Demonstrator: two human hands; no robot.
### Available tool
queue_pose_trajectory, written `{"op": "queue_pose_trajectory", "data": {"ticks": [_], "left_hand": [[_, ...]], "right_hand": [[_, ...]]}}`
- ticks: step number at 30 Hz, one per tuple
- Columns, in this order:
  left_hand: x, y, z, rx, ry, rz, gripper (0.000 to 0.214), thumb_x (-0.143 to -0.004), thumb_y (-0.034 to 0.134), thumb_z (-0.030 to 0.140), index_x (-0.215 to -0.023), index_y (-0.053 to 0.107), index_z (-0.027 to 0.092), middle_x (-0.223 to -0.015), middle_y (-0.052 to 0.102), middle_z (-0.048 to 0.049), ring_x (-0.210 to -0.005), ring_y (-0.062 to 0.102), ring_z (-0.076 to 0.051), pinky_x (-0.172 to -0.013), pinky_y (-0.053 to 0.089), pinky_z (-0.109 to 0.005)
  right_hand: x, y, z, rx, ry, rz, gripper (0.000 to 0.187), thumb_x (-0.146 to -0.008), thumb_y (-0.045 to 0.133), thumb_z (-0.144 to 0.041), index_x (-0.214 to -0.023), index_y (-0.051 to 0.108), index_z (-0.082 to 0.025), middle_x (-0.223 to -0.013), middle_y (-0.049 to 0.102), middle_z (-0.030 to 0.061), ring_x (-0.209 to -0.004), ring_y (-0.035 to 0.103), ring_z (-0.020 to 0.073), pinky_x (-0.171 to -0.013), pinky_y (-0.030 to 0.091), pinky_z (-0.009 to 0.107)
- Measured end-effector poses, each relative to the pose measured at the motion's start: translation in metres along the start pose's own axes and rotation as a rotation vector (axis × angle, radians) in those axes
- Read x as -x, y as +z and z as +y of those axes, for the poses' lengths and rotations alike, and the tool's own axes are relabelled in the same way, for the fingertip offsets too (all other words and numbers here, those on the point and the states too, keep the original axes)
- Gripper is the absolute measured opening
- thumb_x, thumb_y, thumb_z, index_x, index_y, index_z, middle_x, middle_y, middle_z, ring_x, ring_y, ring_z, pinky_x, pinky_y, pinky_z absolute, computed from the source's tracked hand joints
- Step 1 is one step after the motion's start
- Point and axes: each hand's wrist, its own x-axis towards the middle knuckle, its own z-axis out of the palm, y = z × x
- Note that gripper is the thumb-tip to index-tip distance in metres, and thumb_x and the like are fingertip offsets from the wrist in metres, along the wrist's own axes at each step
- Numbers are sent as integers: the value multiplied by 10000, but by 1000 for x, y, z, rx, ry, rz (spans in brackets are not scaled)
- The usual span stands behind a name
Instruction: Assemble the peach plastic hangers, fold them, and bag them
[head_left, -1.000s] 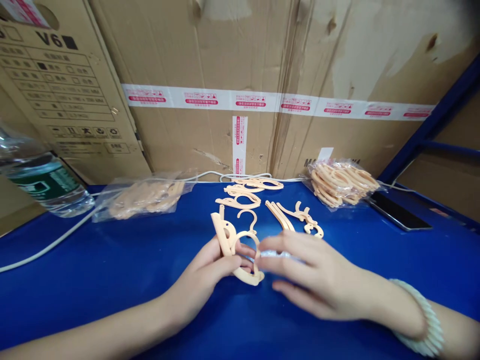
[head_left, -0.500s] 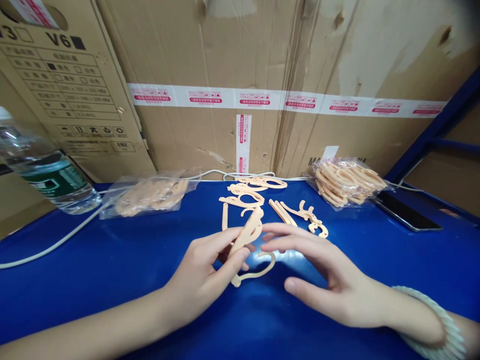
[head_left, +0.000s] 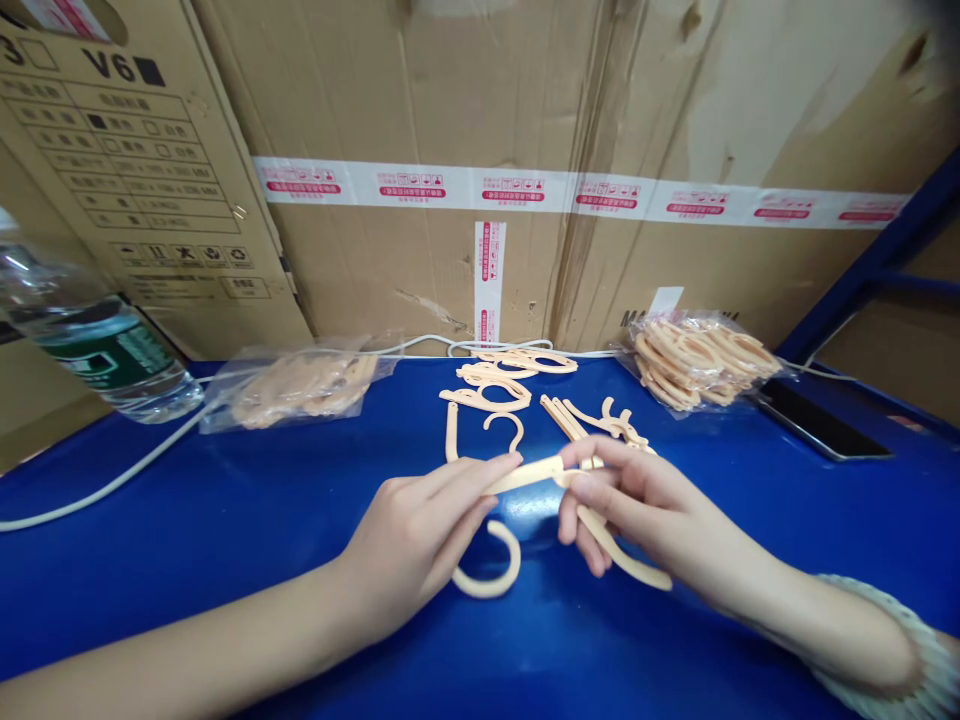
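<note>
A beige plastic folding hanger [head_left: 531,474] is held between both hands above the blue table. My left hand [head_left: 420,540] is closed round its left part, and a curved hook [head_left: 511,572] sticks out below those fingers. The fingers of my right hand [head_left: 630,495] pinch the hanger's other end, where a curved arm [head_left: 626,558] slants down to the right. My palms and fingers hide some of the joints. Just beyond lie a loose hook [head_left: 517,430], a straight strip [head_left: 451,432] and several narrow strips [head_left: 564,418].
Folded hangers [head_left: 495,393] lie at the back middle. Bagged hanger parts sit left [head_left: 304,385] and right [head_left: 694,360]. A water bottle [head_left: 112,350], a white cable [head_left: 112,490] and a phone [head_left: 825,420] are on the blue table [head_left: 300,490]. Cardboard boxes [head_left: 420,270] stand behind.
My right hand has closed on the hanger's end. The hanger has turned from upright to nearly level, with one arm swung out to the right and the hook now below my left hand.
</note>
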Motion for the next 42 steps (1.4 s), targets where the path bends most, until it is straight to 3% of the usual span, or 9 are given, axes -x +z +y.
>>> {"op": "queue_pose_trajectory", "data": {"ticks": [4,10,15,20,26,30,35,39,42], "left_hand": [[2,-1,-2,-261,178,-38,451,-924,549,118,-1335,612,293,-1167,745,-67,-923,743,-227,-717,545,-243],[-3,-3,3,-569,370,-94,396,-972,432,118,-1320,617,154,-1104,758,-133,-825,754,-242,-609,530,-257],[-5,3,7,-644,430,-129,313,-959,424,90,-1125,687,54,-833,761,-119,-602,698,-208,-469,429,-272],[-6,4,10,-699,459,-167,288,-942,393,77,-918,679,96,-636,650,-47,-464,597,-178,-394,286,-294],[-6,4,9,-776,563,-80,308,-986,304,93,-916,602,120,-581,581,1,-411,537,-157,-378,257,-299],[-5,4,12,-804,581,-77,274,-968,319,61,-923,583,118,-569,571,14,-411,543,-161,-377,271,-309],[-4,5,14,-681,429,-127,348,-1001,300,106,-747,528,173,-514,526,35,-362,496,-142,-362,241,-306],[-5,4,12,-532,335,-91,384,-1055,257,203,-811,552,169,-547,534,47,-383,473,-125,-391,265,-276],[-6,1,11,-334,77,-132,398,-1068,227,306,-908,570,181,-576,517,54,-442,479,-129,-458,320,-258]], "right_hand": [[0,3,5,2,117,-83,405,-897,618,-562,-990,536,-176,-716,696,25,-455,571,105,-472,424,233],[1,6,2,-24,143,-103,426,-877,626,-573,-907,617,-149,-701,694,30,-407,534,76,-433,393,208],[1,9,9,-64,210,-152,465,-866,623,-595,-956,651,-140,-678,694,29,-382,548,81,-378,379,184],[1,10,13,-90,259,-195,470,-875,608,-595,-968,649,-136,-671,699,32,-378,568,81,-358,390,158],[5,17,8,26,263,-144,500,-856,589,-641,-902,626,-145,-614,663,11,-333,516,67,-322,343,145],[8,18,11,168,198,-120,459,-929,536,-561,-692,564,-169,-456,543,-31,-313,464,67,-340,328,160],[13,15,9,566,-196,-65,381,-993,484,-390,-686,569,-179,-519,558,-16,-422,534,92,-476,419,210],[10,9,0,517,-214,-6,365,-1019,468,-360,-737,607,-175,-526,597,-22,-429,571,90,-488,451,200],[3,-9,-13,551,-329,94,284,-1003,511,-335,-833,672,-176,-728,692,26,-638,669,136,-594,515,232]]}}
